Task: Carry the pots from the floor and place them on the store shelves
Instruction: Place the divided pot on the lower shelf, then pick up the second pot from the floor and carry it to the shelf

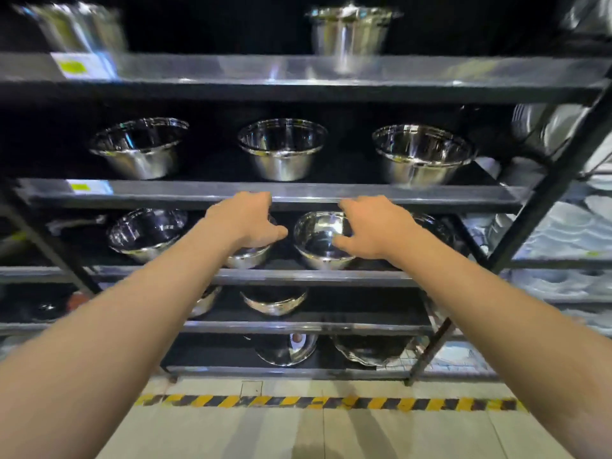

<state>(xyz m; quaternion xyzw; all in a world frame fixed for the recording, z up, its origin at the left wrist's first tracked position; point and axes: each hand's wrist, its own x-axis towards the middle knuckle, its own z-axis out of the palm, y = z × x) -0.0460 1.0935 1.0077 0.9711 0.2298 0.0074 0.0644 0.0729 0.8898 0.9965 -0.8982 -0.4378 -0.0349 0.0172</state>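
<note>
1. Steel pots all over a dark metal shelf rack [298, 197], several tiers, shot blurry.
2. Left hand [246, 221] out in front of the third tier down, fingers spread loose, open, nothing held. It sits over/in front of a pot [248, 256] on that tier; can't tell if it touches.
3. Right hand [371, 228] beside it, also open w/ fingers splayed, thumb over the rim of the middle shiny pot [319, 241]; contact unclear due to blur, no grip closed on it.
4. Same tier: another pot at left [145, 233], well apart from left hand; one more partly hidden behind right wrist.
5. Tier above: three pots in a row, left [140, 149], centre [283, 149], right [422, 154], all upright, spaced apart.
6. Top tier: a tall pot w/ lid [351, 28] near centre, another at far left [79, 26], blurred.
7. Lower tiers: more pots, e.g. one [275, 301] under the hands, one [286, 349] on the bottom tier.
8. Price tags [82, 66] w/ yellow-green patch on shelf edges at left.
9. Pale tile floor [298, 435] below, yellow-black hazard tape [328, 403] running across in front of the rack.
10. White dishes [563, 233] stacked on the next rack, right side.
</note>
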